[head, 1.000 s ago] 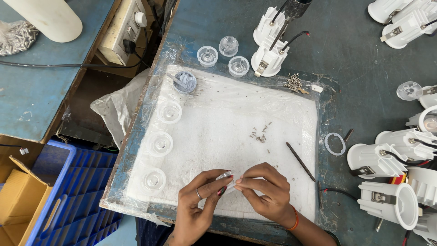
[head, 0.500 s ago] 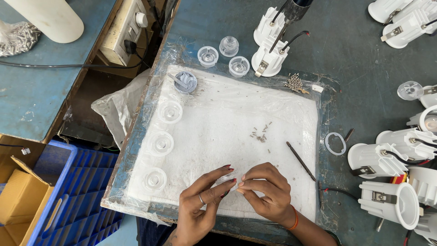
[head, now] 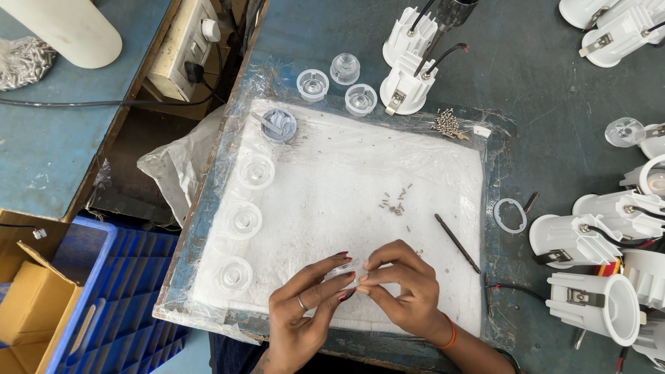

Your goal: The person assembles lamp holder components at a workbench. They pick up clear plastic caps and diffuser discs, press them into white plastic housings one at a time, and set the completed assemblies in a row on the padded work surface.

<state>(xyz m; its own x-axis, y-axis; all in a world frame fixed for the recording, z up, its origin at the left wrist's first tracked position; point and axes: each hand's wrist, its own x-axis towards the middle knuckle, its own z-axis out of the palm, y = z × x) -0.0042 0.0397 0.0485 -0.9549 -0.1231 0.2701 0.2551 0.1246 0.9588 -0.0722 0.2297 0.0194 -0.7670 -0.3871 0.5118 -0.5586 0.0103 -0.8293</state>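
My left hand (head: 305,305) and my right hand (head: 402,287) meet at the near edge of a white padded work mat (head: 332,173). Between their fingertips they pinch a small clear piece (head: 344,271); what it is cannot be made out. A loose scatter of tiny screws (head: 395,204) lies on the mat beyond my hands. A thin dark screwdriver bit (head: 457,242) rests just right of my right hand.
Three clear lenses (head: 241,220) line the mat's left edge, a grey paste pot (head: 279,125) above them. More lenses (head: 344,68) and white lamp housings (head: 409,66) sit at the back. Several lamp housings (head: 589,298) with wires crowd the right. A blue crate (head: 104,305) stands lower left.
My left hand's fingers spread apart half a second ago and have closed back onto the small clear piece. My right hand has stayed in place.
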